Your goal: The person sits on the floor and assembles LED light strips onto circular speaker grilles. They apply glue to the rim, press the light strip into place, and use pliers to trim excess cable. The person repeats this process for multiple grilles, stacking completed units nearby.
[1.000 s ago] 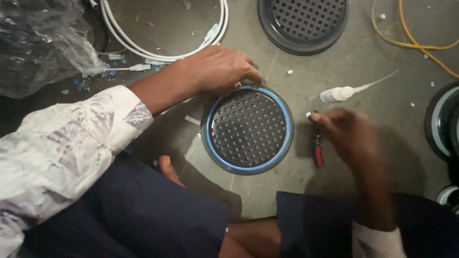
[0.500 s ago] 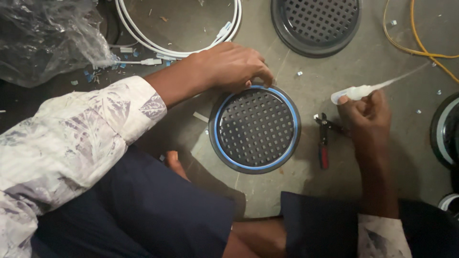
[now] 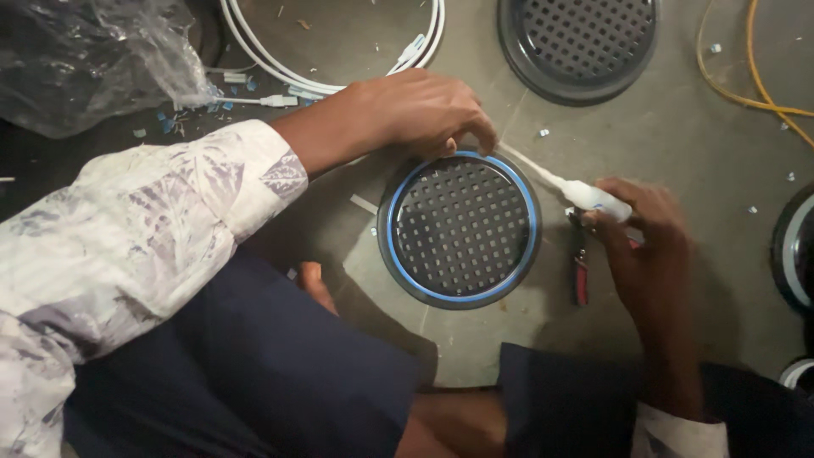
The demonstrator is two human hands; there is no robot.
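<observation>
On the grey floor (image 3: 678, 127), centre of view, lies a round black grille with a blue rim (image 3: 460, 227), flat, holes up. Left hand (image 3: 415, 110) rests on its top edge, fingers (image 3: 475, 131) curled and pressed on the rim, not wrapped round it. Right hand (image 3: 644, 225) sits just right of the grille, fingers closed round a small white tube (image 3: 593, 197); its long thin nozzle slants up-left to the rim, beside the left fingertips. Red-handled tool (image 3: 582, 280) lies on the floor under the right hand, partly hidden. Second black grille (image 3: 581, 42) at top, well apart. White cable coil (image 3: 322, 80) top centre, yellow cable (image 3: 763, 76) top right, clear plastic bag (image 3: 85, 59) top left.
</observation>
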